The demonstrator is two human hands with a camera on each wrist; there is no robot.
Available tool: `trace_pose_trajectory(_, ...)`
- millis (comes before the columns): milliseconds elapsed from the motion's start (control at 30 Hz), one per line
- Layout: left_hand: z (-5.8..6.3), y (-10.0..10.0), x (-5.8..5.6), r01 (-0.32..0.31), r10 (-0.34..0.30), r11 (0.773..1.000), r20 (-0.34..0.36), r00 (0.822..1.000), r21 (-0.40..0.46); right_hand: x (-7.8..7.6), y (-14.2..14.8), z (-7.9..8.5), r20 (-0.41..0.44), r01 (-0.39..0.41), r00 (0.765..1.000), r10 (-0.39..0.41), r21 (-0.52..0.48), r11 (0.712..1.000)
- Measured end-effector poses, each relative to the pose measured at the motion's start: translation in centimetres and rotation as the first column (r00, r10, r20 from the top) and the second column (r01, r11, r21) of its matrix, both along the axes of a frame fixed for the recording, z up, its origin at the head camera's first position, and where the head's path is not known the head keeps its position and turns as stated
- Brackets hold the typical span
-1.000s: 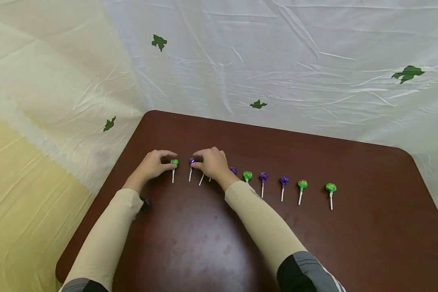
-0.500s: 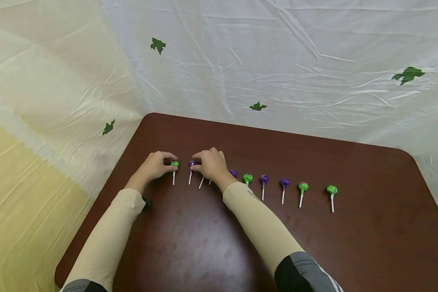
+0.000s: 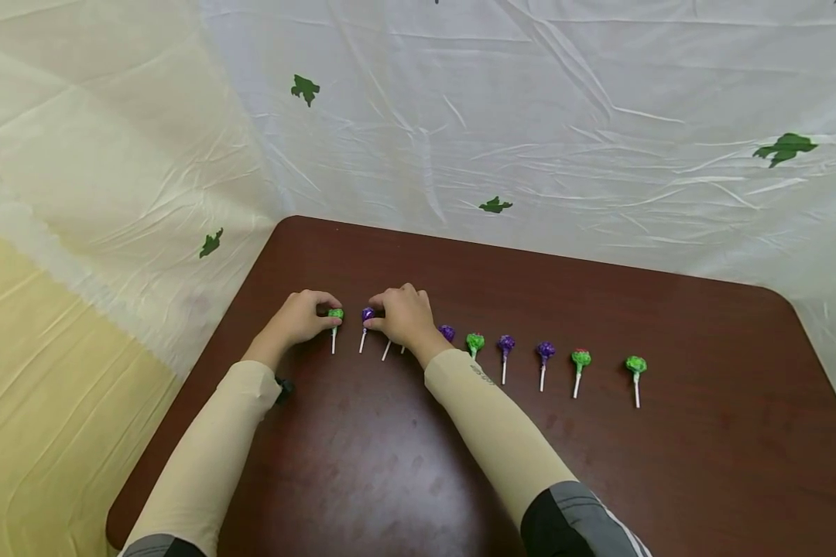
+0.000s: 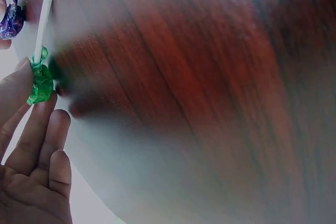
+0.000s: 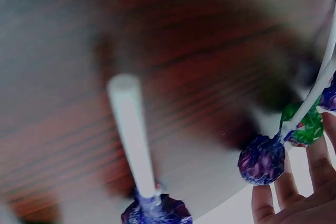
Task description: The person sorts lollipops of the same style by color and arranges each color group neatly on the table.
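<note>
My left hand (image 3: 298, 317) pinches the wrapped head of a green lollipop (image 3: 334, 315) at the left end of a row. In the left wrist view, thumb and fingertips close on that green head, its white stick pointing away. Beside it, my right hand (image 3: 406, 316) holds a purple lollipop (image 3: 367, 314) between thumb and index finger. Under the right palm lie another purple lollipop (image 5: 262, 161) and a green lollipop (image 5: 304, 127); in the head view only their sticks show. The lollipops stand side by side, sticks toward me.
The row continues rightward along the brown table (image 3: 390, 480): a purple lollipop (image 3: 447, 333) by the right wrist, a green lollipop (image 3: 475, 343), then several more purple and green ones, ending with a green lollipop (image 3: 636, 365). A white curtain (image 3: 418, 116) with green leaf shapes hangs behind the table.
</note>
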State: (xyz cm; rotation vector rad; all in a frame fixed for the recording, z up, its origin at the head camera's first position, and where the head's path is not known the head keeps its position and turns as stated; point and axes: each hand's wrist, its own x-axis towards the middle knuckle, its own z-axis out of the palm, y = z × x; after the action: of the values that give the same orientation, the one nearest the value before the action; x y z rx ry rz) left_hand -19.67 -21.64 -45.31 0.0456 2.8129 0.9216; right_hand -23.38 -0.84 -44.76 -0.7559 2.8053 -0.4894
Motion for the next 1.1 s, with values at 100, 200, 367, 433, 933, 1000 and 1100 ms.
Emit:
trace_pose_trajectory(100,0.0,0.1,0.0,-0.002,0.002,1.0,0.0,1.0,-0.009,0.0,-0.2,-0.1,-0.015,-0.007,1.0,0.007,0.005,1.0)
trace_pose_trajectory(200,-0.1,0.3,-0.1,-0.006,0.006,1.0,-0.004,1.0,-0.01,-0.1,-0.2,-0.3,-0.022,-0.003,1.0,0.003,0.001,1.0)
trace_pose_trajectory(367,-0.2,0.4,-0.4,-0.006,0.006,1.0,-0.002,1.0,0.016,-0.1,-0.1,-0.4,-0.017,0.011,1.0,-0.011,-0.007,1.0)
trace_pose_trajectory(433,-0.2,0.3,-0.5,-0.008,0.008,0.999,0.008,1.0,0.034,-0.1,-0.1,-0.4,-0.02,0.009,1.0,-0.009,-0.005,1.0)
trace_pose_trajectory(933,1.7,-0.2,-5.3,-0.029,0.029,0.995,0.003,1.0,0.093,-0.1,0.0,-0.7,-0.025,0.015,1.0,-0.015,-0.016,1.0)
trace_pose_trajectory(1000,1.7,0.0,-6.1,-0.03,0.031,0.996,-0.004,1.0,0.081,0.0,0.0,-0.7,-0.018,0.013,1.0,-0.013,-0.016,1.0)
trace_pose_trajectory(1100,1.6,0.3,-7.1,-0.031,0.032,0.998,-0.012,0.999,0.06,0.0,0.0,-0.7,-0.013,0.014,1.0,-0.014,-0.011,1.0)
